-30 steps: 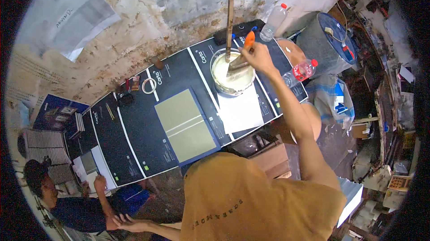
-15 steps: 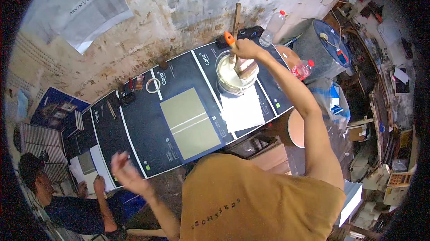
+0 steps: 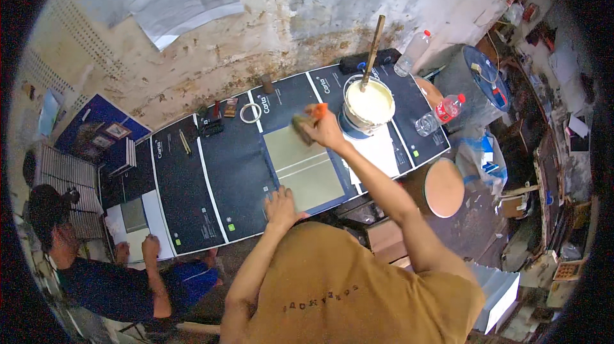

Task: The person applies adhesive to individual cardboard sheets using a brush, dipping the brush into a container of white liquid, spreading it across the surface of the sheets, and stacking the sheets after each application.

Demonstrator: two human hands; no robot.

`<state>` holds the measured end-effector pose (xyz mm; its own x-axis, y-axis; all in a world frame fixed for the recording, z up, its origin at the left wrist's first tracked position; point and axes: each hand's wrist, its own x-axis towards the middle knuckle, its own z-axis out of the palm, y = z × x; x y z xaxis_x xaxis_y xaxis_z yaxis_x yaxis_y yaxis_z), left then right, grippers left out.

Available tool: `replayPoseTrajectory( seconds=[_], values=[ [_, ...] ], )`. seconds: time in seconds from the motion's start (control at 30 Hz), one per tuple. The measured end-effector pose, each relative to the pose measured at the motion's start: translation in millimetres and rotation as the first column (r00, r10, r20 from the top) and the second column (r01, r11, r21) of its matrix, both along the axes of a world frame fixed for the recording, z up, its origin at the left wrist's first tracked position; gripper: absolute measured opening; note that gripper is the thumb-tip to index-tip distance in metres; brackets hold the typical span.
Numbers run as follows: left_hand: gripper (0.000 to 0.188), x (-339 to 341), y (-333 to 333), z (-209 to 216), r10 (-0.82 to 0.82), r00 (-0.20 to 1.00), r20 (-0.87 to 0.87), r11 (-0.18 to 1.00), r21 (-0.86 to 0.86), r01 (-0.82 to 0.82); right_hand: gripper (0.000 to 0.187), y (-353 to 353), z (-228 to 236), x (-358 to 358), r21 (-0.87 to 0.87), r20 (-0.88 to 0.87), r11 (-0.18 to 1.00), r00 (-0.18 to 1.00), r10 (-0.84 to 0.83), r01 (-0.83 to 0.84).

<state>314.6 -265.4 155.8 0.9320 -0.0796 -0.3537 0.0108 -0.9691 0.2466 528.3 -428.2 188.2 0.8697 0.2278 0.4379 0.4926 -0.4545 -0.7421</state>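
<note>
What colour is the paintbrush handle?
The paintbrush handle is orange; it shows best in the head view.

The brush (image 3: 300,131) pairs a smooth orange handle, plastic by its look, with a dull head blurred too much to tell its texture. Under it, the grey-green panels (image 3: 313,193) look like smooth matt card, edged in dark blue. Black, smooth sheeting with a faint sheen covers the desk (image 3: 236,158). The bucket (image 3: 353,121) looks plastic, smeared around creamy, wet-looking paste (image 3: 371,102); the stick (image 3: 375,43) is bare wood. Both bottles (image 3: 441,115) are clear, glossy plastic. The shirt (image 3: 320,267) is matt cloth; the wall (image 3: 268,30), rough, stained plaster.
</note>
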Motion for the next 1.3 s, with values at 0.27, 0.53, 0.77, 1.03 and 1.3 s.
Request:
replayPoseTrajectory(
  seconds=[0.27, 0.53, 0.77, 1.03, 1.3],
  values=[
    [0.097, -11, 9, -18, 0.012, 1.0, 0.026, 1.0, -0.026, -0.011, 0.029, -117, -64, -47, 0.297, -0.333, 0.87, 0.897, -0.291, 0.392],
    [0.104, -25, 24, -37, -0.003, 0.995, 0.099, 0.976, -0.217, 0.024, 0.032, -23, -44, -102, 0.131, -0.246, 0.904, 0.897, -0.368, 0.407],
    [0.108, -30, 32, -58, 0.018, 0.991, 0.135, 0.936, -0.35, 0.031, 0.042, -86, -43, -128, -0.29, -0.185, 0.732, 0.714, -0.675, 0.617],
    [0.105, -31, 32, -63, 0.029, 0.984, 0.176, 0.925, -0.379, 0.04, 0.053, -11, -52, -177, -0.228, -0.364, 0.843, 0.76, -0.539, 0.488],
    [0.104, -31, 31, -70, 0.021, 0.966, 0.258, 0.91, -0.405, 0.088, 0.05, -48, 2, -191, -0.13, -0.305, 0.789, 0.733, -0.608, 0.6]
  ],
)
